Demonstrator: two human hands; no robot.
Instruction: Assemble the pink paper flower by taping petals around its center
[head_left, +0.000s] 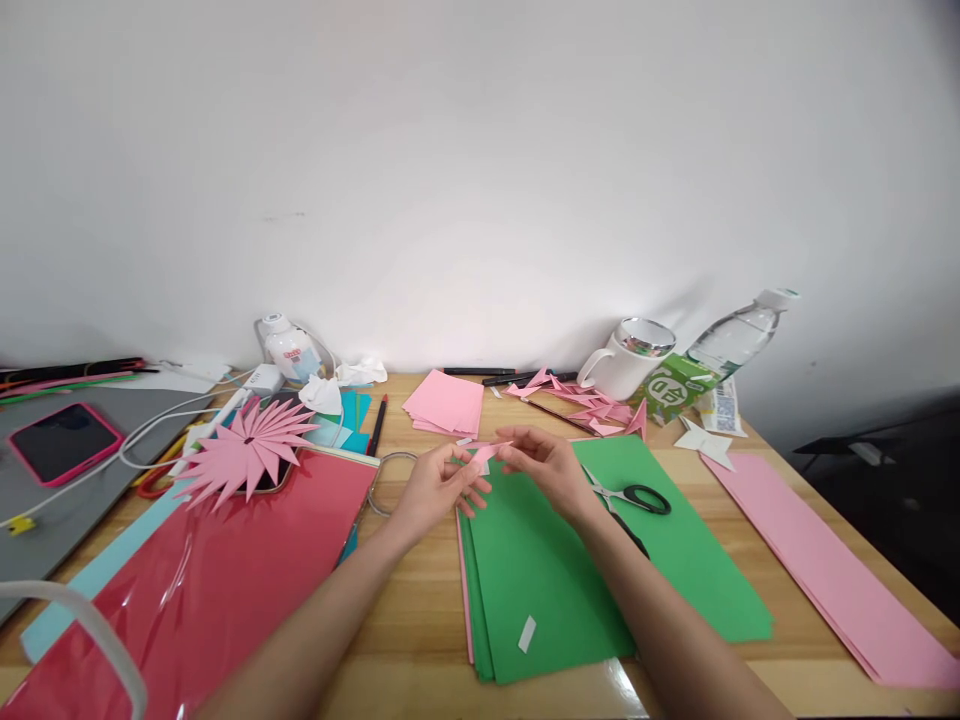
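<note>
Between my two hands is a small folded piece of pink paper [486,454], held above the far edge of the green paper stack [555,590]. The thumb and fingers of my left hand [444,482] pinch its left side. My right hand [549,465] grips its right end with the fingertips. Black-handled scissors [624,496] lie on the green sheets, partly hidden by my right forearm. A small white strip [527,633] rests near the front of the stack. Just beyond my hands sits a pile of pink paper squares [448,402].
A pink pinwheel-like paper piece [251,440] lies on a phone at the left, by red paper in clear film [225,580]. Folded pink pieces [592,405], a white mug [628,358], a green packet [676,387] and a water bottle [739,335] stand behind. Pink strips [832,570] lie right.
</note>
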